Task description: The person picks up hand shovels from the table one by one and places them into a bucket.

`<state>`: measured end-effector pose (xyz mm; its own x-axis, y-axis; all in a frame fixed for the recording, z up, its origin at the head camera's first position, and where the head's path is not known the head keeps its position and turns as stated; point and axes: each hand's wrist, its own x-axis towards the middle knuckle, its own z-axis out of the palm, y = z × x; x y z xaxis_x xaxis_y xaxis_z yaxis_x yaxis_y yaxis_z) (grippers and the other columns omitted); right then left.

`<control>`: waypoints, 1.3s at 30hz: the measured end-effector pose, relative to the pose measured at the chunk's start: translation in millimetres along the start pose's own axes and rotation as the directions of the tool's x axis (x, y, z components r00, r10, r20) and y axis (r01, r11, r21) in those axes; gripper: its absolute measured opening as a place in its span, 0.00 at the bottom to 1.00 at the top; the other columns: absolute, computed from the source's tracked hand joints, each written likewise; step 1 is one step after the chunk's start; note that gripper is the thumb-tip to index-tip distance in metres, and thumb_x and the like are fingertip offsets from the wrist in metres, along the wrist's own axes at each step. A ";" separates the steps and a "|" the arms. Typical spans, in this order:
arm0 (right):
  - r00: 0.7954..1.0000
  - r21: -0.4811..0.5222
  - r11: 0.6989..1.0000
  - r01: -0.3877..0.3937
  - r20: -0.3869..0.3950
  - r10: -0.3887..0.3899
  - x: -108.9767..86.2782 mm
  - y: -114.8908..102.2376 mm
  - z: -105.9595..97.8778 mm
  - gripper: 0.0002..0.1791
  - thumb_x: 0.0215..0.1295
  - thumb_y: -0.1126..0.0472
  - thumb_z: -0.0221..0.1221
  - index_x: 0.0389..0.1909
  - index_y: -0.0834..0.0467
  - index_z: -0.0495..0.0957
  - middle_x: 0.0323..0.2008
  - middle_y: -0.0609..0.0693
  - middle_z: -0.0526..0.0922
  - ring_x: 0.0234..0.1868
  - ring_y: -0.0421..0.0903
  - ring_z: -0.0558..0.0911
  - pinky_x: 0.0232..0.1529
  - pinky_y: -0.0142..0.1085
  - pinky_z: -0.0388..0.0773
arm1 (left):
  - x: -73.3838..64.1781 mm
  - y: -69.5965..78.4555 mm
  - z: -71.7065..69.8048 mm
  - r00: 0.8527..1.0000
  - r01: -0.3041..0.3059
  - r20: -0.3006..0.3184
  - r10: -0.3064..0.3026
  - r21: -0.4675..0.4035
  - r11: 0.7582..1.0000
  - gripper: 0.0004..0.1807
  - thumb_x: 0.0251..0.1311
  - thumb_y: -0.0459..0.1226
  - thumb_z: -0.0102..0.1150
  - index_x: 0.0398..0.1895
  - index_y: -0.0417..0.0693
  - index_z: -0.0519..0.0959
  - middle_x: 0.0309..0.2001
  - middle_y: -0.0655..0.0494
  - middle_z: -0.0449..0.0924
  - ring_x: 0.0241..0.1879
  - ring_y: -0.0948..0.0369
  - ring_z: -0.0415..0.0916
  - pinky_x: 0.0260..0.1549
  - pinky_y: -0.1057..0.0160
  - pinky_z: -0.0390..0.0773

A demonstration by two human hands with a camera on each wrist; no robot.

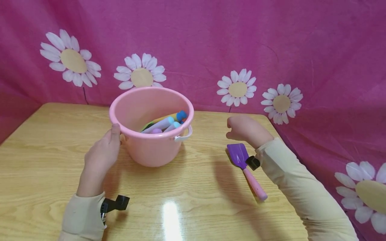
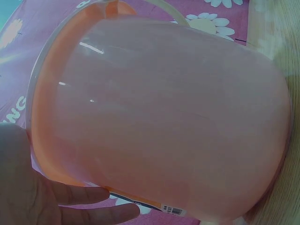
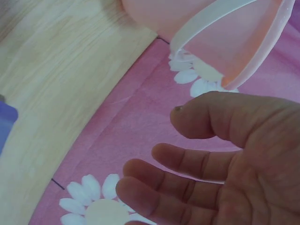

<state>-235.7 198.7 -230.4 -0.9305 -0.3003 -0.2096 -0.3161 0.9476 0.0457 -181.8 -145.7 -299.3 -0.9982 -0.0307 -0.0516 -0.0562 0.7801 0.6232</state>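
A pink bucket [image 1: 150, 150] stands upright on the table, with several toys inside, among them pale purple sticks with light blue ends [image 1: 159, 124]. At its near left side my left hand [image 1: 101, 152] holds the rim, thumb against the edge and fingers outside below it. The left wrist view shows two fingers [image 2: 98, 213] reaching along the bucket's wall [image 2: 164, 117]. Over the right of the table, my right hand [image 1: 245, 129] is raised with nothing in it, its fingers loosely bent [image 3: 164, 187]. Just below that hand lies a toy shovel [image 1: 238, 155] with a purple blade and pink handle.
The wooden table [image 1: 187, 180] meets a magenta cloth [image 1: 193, 40] with white daisies behind and at the right. A white handle [image 1: 184, 135] hangs at the bucket's right side. A black wrist camera mount [image 1: 116, 203] sits on the left sleeve.
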 end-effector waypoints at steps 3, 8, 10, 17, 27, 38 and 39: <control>1.000 0.016 1.000 -0.009 0.011 0.009 1.0 10.2 6.2 0.14 0.51 0.64 0.57 0.37 0.70 0.75 0.36 0.61 0.79 0.35 0.53 0.78 0.42 0.46 0.73 | 3.2 2.8 0.9 1.000 0.005 -0.001 -0.005 -0.005 1.000 0.45 0.59 0.60 0.00 0.67 0.39 0.51 0.57 0.33 0.64 0.57 0.33 0.55 0.46 0.33 0.55; 0.997 0.041 0.998 -0.056 0.050 0.054 3.6 28.8 19.7 0.17 0.51 0.61 0.58 0.38 0.70 0.74 0.38 0.62 0.79 0.38 0.56 0.77 0.43 0.47 0.72 | 7.8 6.5 1.8 1.000 0.004 -0.009 -0.004 0.000 1.000 0.45 0.59 0.60 0.00 0.67 0.40 0.51 0.56 0.35 0.66 0.57 0.33 0.55 0.46 0.32 0.55; 0.995 0.062 0.995 -0.074 0.066 0.070 3.7 36.5 26.1 0.19 0.52 0.60 0.59 0.39 0.70 0.73 0.38 0.62 0.78 0.39 0.57 0.77 0.43 0.47 0.72 | 9.1 8.0 2.3 1.000 0.006 -0.012 -0.005 0.002 1.000 0.45 0.59 0.60 0.00 0.67 0.40 0.51 0.56 0.35 0.66 0.57 0.33 0.56 0.45 0.33 0.56; 0.981 0.148 0.978 -0.148 0.144 0.127 1.8 57.0 46.8 0.22 0.53 0.58 0.60 0.42 0.71 0.70 0.38 0.63 0.77 0.40 0.57 0.76 0.44 0.49 0.71 | 12.5 10.8 4.2 0.999 0.027 -0.027 -0.027 0.008 1.000 0.45 0.60 0.59 0.00 0.64 0.39 0.56 0.55 0.34 0.66 0.56 0.34 0.57 0.45 0.34 0.57; 0.972 0.196 0.962 -0.187 0.181 0.152 -0.9 78.0 79.0 0.24 0.51 0.56 0.62 0.41 0.71 0.70 0.37 0.62 0.77 0.38 0.55 0.76 0.41 0.47 0.72 | 17.5 14.5 7.5 0.998 0.044 -0.038 -0.043 0.011 0.999 0.45 0.60 0.59 0.00 0.63 0.38 0.57 0.55 0.34 0.66 0.56 0.34 0.57 0.46 0.35 0.57; 0.980 0.184 0.974 -0.133 0.172 0.101 0.1 95.2 106.2 0.15 0.51 0.57 0.59 0.24 0.67 0.71 0.22 0.54 0.74 0.25 0.51 0.74 0.28 0.41 0.70 | 23.2 20.8 13.0 0.997 0.063 -0.050 -0.063 -0.001 0.998 0.45 0.60 0.59 0.00 0.64 0.37 0.56 0.54 0.34 0.67 0.56 0.34 0.58 0.46 0.35 0.57; 0.979 0.189 0.972 -0.137 0.178 0.103 0.5 95.9 108.6 0.13 0.52 0.58 0.58 0.22 0.65 0.70 0.20 0.52 0.71 0.23 0.48 0.71 0.26 0.39 0.69 | 23.8 21.4 13.6 0.996 0.067 -0.050 -0.067 -0.003 0.998 0.45 0.60 0.59 0.00 0.64 0.37 0.55 0.55 0.34 0.67 0.56 0.34 0.58 0.46 0.34 0.57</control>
<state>-246.4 301.2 -332.1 -0.9103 -0.1769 -0.3743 -0.1451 0.9831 -0.1119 -206.5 -121.2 -297.8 -0.9920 -0.1144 -0.0540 -0.1231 0.7745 0.6205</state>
